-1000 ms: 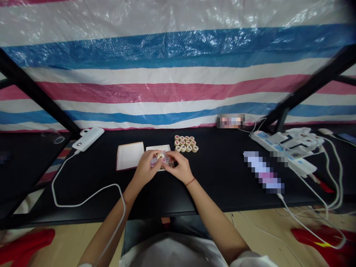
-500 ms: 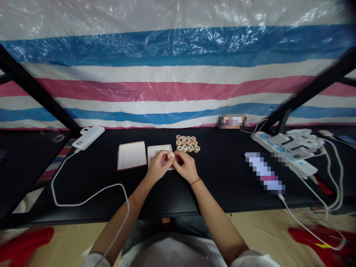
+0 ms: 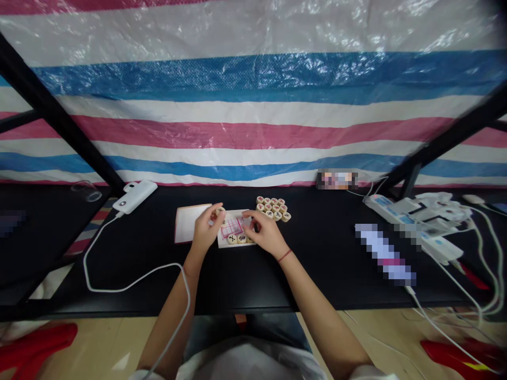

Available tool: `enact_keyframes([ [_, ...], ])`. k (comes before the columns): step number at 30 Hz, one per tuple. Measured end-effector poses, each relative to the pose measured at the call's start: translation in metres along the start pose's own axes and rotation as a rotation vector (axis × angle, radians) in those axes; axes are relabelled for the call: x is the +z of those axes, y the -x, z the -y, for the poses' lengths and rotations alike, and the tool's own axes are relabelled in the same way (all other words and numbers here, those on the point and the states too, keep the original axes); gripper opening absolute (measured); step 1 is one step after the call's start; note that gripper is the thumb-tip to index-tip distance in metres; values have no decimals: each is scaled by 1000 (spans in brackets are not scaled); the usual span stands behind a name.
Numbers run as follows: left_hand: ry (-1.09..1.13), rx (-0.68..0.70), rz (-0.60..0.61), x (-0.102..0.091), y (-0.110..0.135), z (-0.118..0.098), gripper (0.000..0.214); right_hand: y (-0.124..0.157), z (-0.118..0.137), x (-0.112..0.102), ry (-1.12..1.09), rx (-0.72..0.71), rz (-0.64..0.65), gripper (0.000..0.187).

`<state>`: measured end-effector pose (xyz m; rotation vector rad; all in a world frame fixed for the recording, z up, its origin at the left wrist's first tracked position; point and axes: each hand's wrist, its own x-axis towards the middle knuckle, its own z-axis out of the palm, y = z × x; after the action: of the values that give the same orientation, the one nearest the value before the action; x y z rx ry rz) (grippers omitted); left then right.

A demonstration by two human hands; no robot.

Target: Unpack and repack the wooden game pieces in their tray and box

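**Left-hand fingers point(image 3: 212, 215) pinch one wooden xiangqi piece point(image 3: 220, 211)**

That piece is held just above the left corner of a small paper board point(image 3: 233, 228) printed with a pink grid. The right hand point(image 3: 266, 235) is loosely open, its fingertips point(image 3: 246, 215) at the board, with no piece showing in it. Three pieces point(image 3: 241, 239) sit along the board's near edge. Roughly a dozen more point(image 3: 272, 208) are clustered just beyond, toward the right. A white card point(image 3: 189, 223) lies beside the board on the black worktop point(image 3: 245, 279).

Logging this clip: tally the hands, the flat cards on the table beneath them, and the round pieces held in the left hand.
Hands: 2 (left hand, right hand)
Cards: 2 (red-edged white card, pink-gridded card)
Round wooden piece held in the left hand: 1 (round wooden piece)
Total: 5
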<state>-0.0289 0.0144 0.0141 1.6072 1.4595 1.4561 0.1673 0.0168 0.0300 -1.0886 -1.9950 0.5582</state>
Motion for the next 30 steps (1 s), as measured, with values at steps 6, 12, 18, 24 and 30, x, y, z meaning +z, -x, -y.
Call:
enact_keyframes([
  [6, -28, 109, 312, 8, 12, -11, 32, 3, 19, 10, -53, -223, 25, 25],
  [12, -422, 179, 166, 7, 6, -6, 21, 29, -19, 0, 134, 133, -243, 22],
  [18, -687, 4, 81, 0, -2, 7, 16, 41, -51, -6, 303, 247, -200, 29],
  [24, -834, 80, 184, 4, 0, 2, 17, 40, -53, -1, 240, 214, -170, 23],
  [30, -928, 98, 278, 8, -2, -2, 16, 41, -46, -6, 187, 223, -207, 17],
])
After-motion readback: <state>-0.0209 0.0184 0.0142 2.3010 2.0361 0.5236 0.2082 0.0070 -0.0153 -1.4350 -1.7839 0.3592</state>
